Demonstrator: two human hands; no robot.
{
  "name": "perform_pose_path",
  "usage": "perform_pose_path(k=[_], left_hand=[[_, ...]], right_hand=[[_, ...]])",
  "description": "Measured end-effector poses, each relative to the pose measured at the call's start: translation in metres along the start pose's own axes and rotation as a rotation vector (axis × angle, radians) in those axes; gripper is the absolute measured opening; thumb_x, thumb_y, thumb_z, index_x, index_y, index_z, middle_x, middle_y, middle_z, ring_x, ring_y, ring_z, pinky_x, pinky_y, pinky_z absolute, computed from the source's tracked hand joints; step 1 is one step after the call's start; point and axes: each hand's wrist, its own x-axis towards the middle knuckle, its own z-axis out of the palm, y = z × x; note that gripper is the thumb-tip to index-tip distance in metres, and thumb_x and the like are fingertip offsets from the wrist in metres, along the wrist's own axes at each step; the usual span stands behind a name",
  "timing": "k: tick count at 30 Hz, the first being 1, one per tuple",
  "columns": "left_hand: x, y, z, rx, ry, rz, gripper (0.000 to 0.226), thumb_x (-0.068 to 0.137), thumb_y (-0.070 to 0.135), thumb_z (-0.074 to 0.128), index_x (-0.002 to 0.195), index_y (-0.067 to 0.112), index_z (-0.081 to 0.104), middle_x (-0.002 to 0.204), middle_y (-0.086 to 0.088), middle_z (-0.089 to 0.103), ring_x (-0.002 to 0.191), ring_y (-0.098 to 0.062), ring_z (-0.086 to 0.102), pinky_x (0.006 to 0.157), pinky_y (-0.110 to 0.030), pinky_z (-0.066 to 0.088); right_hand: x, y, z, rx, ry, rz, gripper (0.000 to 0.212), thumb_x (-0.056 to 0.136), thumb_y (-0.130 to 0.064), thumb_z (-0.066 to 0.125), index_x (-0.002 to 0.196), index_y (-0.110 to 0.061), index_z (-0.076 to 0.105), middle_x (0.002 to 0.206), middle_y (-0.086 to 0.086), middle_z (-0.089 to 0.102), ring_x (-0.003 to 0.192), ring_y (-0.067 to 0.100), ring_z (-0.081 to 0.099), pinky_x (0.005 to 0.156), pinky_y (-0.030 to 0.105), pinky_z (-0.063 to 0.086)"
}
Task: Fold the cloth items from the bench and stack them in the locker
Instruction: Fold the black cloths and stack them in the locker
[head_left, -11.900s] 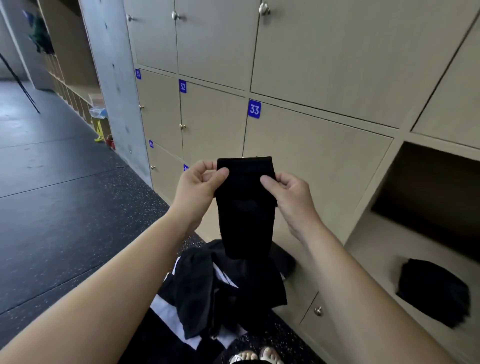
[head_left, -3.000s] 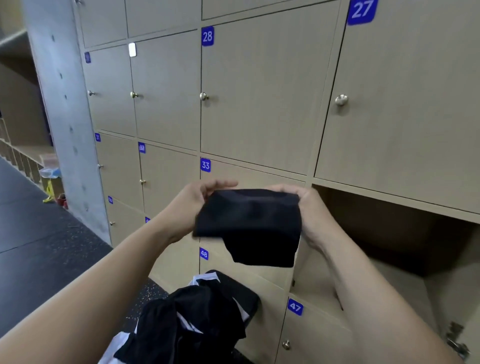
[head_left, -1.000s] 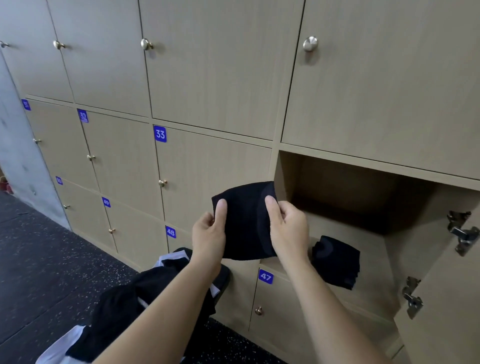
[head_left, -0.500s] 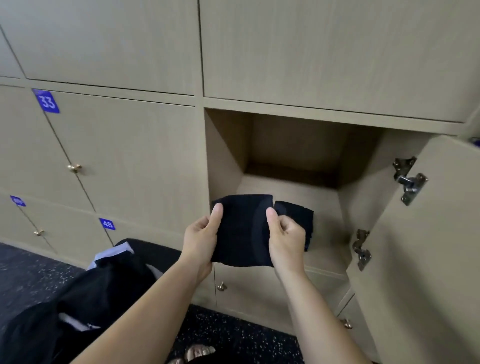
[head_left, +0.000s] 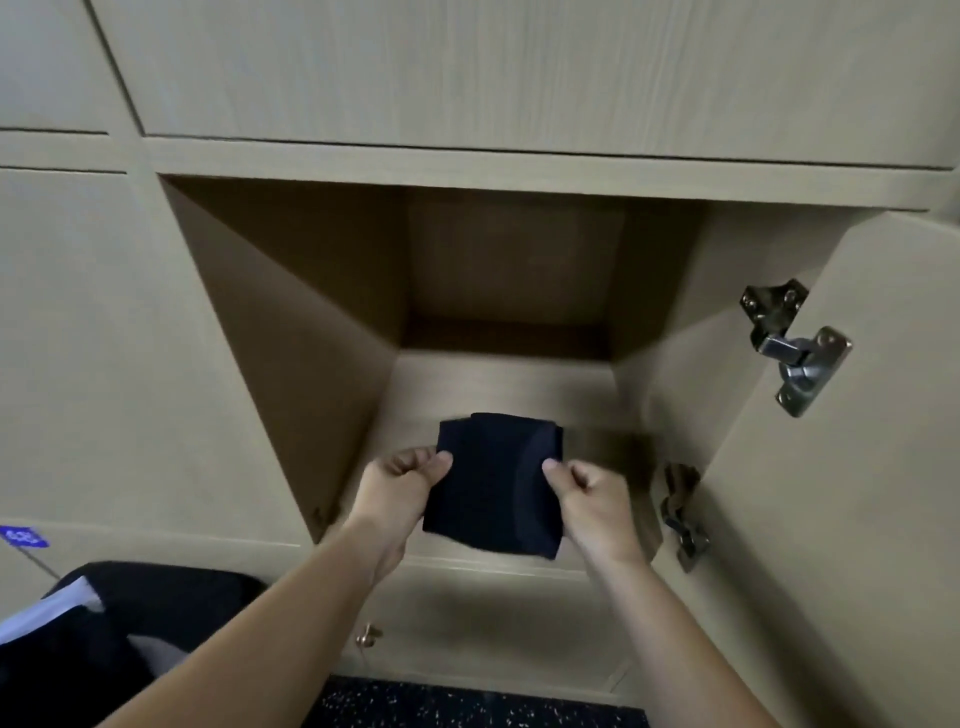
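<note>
- Bank of lockers (head_left: 467, 67): pale wood doors fill my view. One compartment stands open at the centre.
- Open locker (head_left: 311, 338): a deep box with a bare back wall and a bare rear floor.
- Door (head_left: 857, 519): swung out to the right and clear of the opening.
- Pile of clothes (head_left: 78, 649): black with a white stripe, at the lower left and well apart from the locker. I cannot see what it lies on.
- Folded cloth (head_left: 493, 488): a flat black square at the mouth of the locker, over the front of its floor. A dark edge shows just past its far side. I cannot tell whether that is another item underneath or a layer of the same one, nor whether the cloth touches the floor yet.
- Left grip (head_left: 397, 488): pinching the cloth's left edge, thumb on top and fingers curled under.
- Right grip (head_left: 597, 499): pinching the right edge in the same way.
- Hinges (head_left: 795, 348): metal, on the door's inner face, beside the right grip's path.
- Step in hand, as I judge it: placing a folded item. More clothes wait in the pile.
- Next move, as I judge it: lower the cloth flat and square, then loosen both pinches together so that the fold holds, and draw back clear of the hinges.
</note>
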Motion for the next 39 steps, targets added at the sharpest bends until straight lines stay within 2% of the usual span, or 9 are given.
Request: perform_pose_path(k=[4,7,13,18,22,25,28,31,39], left_hand=[[0.038,0.02,0.02,0.029,-0.007,0.049,0.02,0.097,0.015,0.059,0.081,0.007,0.068,0.078,-0.004,0.068,0.078,-0.02,0.06,0.075,-0.035,0.049],[0.059,0.016,0.029,0.04,0.02,0.037,0.018,0.097,0.015,0.06,0.098,0.0,0.07,0.089,-0.007,0.071,0.083,-0.02,0.063,0.077,-0.035,0.053],[0.085,-0.006,0.036,0.049,0.078,0.013,0.016,0.094,0.015,0.064,0.102,0.002,0.069,0.099,-0.01,0.073,0.091,-0.023,0.068,0.079,-0.031,0.055],[0.098,-0.02,0.039,0.084,0.087,0.019,0.019,0.094,0.019,0.066,0.11,0.009,0.067,0.107,-0.008,0.072,0.09,-0.021,0.067,0.065,-0.026,0.051],[0.091,-0.023,0.036,0.276,0.1,0.23,0.042,0.096,0.019,0.062,0.136,0.012,0.053,0.131,0.002,0.058,0.115,-0.014,0.056,0.092,-0.023,0.049],[0.086,-0.028,0.03,0.657,-0.014,0.612,0.046,0.099,0.025,0.054,0.143,0.013,0.046,0.142,0.005,0.048,0.133,-0.007,0.04,0.106,-0.008,0.026],[0.094,-0.041,0.028,0.948,-0.148,0.715,0.066,0.099,0.056,0.028,0.15,0.016,0.034,0.157,0.004,0.029,0.146,-0.005,0.017,0.114,-0.01,0.005],[0.102,-0.056,0.025,0.986,-0.213,0.663,0.089,0.083,0.072,0.003,0.154,0.021,0.014,0.161,0.009,0.006,0.145,0.004,-0.004,0.109,-0.003,-0.008],[0.104,-0.079,0.027,0.842,-0.229,0.598,0.076,0.082,0.075,0.006,0.146,0.035,-0.004,0.158,0.019,-0.005,0.144,0.011,-0.01,0.115,-0.01,-0.005]], right_hand=[[0.05,-0.015,-0.003,-0.009,-0.003,0.028,0.021,0.094,-0.022,0.06,0.083,-0.008,0.071,0.087,0.006,0.072,0.084,0.025,0.067,0.078,0.044,0.054],[0.07,-0.012,0.0,0.028,0.005,0.071,0.019,0.093,-0.019,0.061,0.08,-0.009,0.07,0.088,0.006,0.072,0.086,0.024,0.067,0.082,0.043,0.055],[0.084,0.009,0.008,0.025,0.038,0.086,0.017,0.091,-0.017,0.065,0.075,-0.013,0.069,0.086,0.006,0.071,0.086,0.026,0.067,0.083,0.043,0.055],[0.086,0.024,0.01,0.026,0.1,0.035,0.006,0.089,-0.018,0.067,0.087,-0.013,0.069,0.09,0.003,0.069,0.091,0.023,0.066,0.079,0.035,0.053],[0.077,0.026,0.005,-0.18,0.161,-0.254,0.027,0.089,-0.019,0.067,0.115,-0.015,0.067,0.111,-0.003,0.061,0.104,0.012,0.058,0.094,0.026,0.046],[0.075,0.024,0.006,-0.492,0.036,-0.551,0.041,0.092,-0.021,0.061,0.132,-0.013,0.057,0.136,-0.001,0.052,0.131,0.013,0.041,0.11,0.02,0.023],[0.078,0.033,0.012,-0.597,-0.122,-0.444,0.052,0.1,-0.035,0.045,0.147,-0.015,0.035,0.155,-0.001,0.031,0.145,0.012,0.021,0.113,0.018,0.009],[0.076,0.043,0.019,-0.496,-0.118,-0.325,0.055,0.1,-0.041,0.037,0.149,-0.015,0.031,0.157,-0.001,0.026,0.146,0.009,0.017,0.112,0.015,0.008],[0.067,0.056,0.032,-0.32,-0.038,-0.259,0.054,0.099,-0.041,0.034,0.148,-0.017,0.033,0.156,-0.006,0.027,0.137,-0.004,0.016,0.109,0.009,0.007]])
